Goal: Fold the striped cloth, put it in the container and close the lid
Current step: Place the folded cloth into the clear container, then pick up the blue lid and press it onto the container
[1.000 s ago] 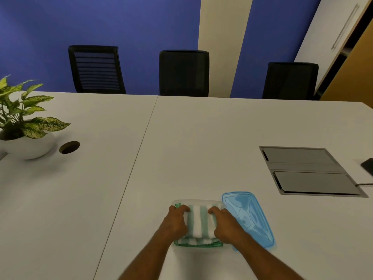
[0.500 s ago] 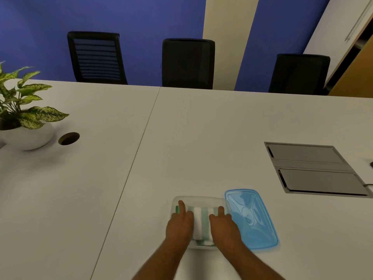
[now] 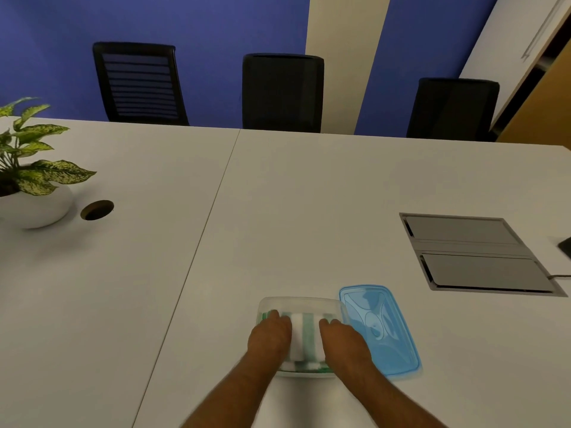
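Observation:
A folded green-and-white striped cloth [image 3: 304, 338] lies inside a clear plastic container [image 3: 301, 301] near the table's front edge. My left hand [image 3: 269, 336] presses flat on the cloth's left side. My right hand [image 3: 343, 340] presses flat on its right side. Both palms face down with fingers extended on the cloth. The blue lid [image 3: 379, 328] lies flat on the table, touching the container's right side.
A potted plant [image 3: 29, 177] in a white bowl stands at the far left beside a round cable hole [image 3: 97, 209]. A grey floor-box hatch [image 3: 475, 254] is set in the table at right. Three black chairs [image 3: 282, 91] line the far edge.
The cloth has gone down into the container under both hands, whose fingers went from gripping its edges to lying flat on it. The view has shifted slightly.

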### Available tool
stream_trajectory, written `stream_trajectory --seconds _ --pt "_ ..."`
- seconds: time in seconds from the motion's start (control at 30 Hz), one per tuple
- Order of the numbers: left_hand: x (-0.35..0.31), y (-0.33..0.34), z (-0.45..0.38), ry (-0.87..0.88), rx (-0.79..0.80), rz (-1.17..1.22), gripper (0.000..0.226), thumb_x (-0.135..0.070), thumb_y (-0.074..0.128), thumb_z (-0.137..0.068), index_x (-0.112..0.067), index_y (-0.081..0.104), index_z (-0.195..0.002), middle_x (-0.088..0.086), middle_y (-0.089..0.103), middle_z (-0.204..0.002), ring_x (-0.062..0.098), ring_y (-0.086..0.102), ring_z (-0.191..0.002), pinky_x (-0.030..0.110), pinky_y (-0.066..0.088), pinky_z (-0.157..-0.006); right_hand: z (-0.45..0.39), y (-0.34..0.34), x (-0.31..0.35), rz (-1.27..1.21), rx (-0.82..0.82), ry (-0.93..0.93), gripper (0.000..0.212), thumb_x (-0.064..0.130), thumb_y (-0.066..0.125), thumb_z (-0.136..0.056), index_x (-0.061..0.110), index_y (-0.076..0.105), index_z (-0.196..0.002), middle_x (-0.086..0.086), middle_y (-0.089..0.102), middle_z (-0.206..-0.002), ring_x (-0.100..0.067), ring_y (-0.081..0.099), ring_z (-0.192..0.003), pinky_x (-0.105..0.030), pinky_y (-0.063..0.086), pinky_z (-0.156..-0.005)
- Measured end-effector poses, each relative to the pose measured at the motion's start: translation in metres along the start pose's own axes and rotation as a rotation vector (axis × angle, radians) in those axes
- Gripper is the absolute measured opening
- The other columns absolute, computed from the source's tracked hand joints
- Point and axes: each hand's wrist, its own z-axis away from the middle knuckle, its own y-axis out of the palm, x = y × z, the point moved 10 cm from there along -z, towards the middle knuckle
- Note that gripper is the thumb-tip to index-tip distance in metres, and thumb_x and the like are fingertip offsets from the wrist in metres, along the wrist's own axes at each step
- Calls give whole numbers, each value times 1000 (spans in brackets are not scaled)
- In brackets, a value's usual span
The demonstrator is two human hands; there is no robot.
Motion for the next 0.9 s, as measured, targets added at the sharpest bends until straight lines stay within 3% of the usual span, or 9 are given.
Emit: stream_trajectory --seconds 0.13,0.27,0.4,0.53,0.63,0.77,0.9 --pt "-21 -33 -3 53 -59 60 41 -7 59 -85 -11 52 -125 11 56 -126 28 59 -112 34 49 -88 19 -47 -38 -414 -314 86 36 10 55 -87 24 62 -119 2 69 -108 -23 67 -95 -34 54 -80" --pt "-67 -59 -3 164 -147 592 51 -26 66 -88 -20 49 -136 3 58 -131 20 57 -117 30 45 -95 43 -67 -117 -751 -616 288 16 12 65 -87 21 72 -98 2 75 -89 -17 68 -75 -39 58 -75" --pt "-115 -42 -5 75 -89 1207 56 -35 69 -88 -22 46 -138 1 55 -134 18 56 -118 28 48 -93 47 -21 -192 -799 -505 554 18 15 70 -84 14 71 -102 -8 75 -98 -27 69 -87 -39 56 -84" --pt "-165 -9 -8 -41 79 1467 76 -50 58 -93 -22 22 -153 2 29 -158 18 36 -140 33 35 -109 52 31 -235 -753 -334 678 32 21 71 -85 7 68 -113 -14 73 -109 -33 66 -103 -39 52 -92" --pt "-188 11 -11 -108 137 1500 94 -60 57 -88 -22 4 -157 1 10 -165 22 18 -149 42 23 -120 53 52 -244 -729 -291 687 39 26 70 -86 5 66 -120 -15 71 -116 -32 65 -109 -39 51 -94" --pt "-192 30 -17 -192 122 1315 108 -71 55 -82 -20 -5 -156 7 -10 -165 25 -9 -152 48 7 -123 51 64 -248 -713 -275 669 37 22 68 -88 4 67 -119 -15 72 -114 -32 66 -108 -39 52 -93" --pt "-186 45 -20 -246 146 1331 113 -75 57 -77 -24 -5 -156 9 -8 -165 27 2 -152 47 16 -122 49 66 -250 -715 -273 666 25 9 64 -86 5 71 -109 -14 74 -106 -32 68 -98 -39 55 -87"
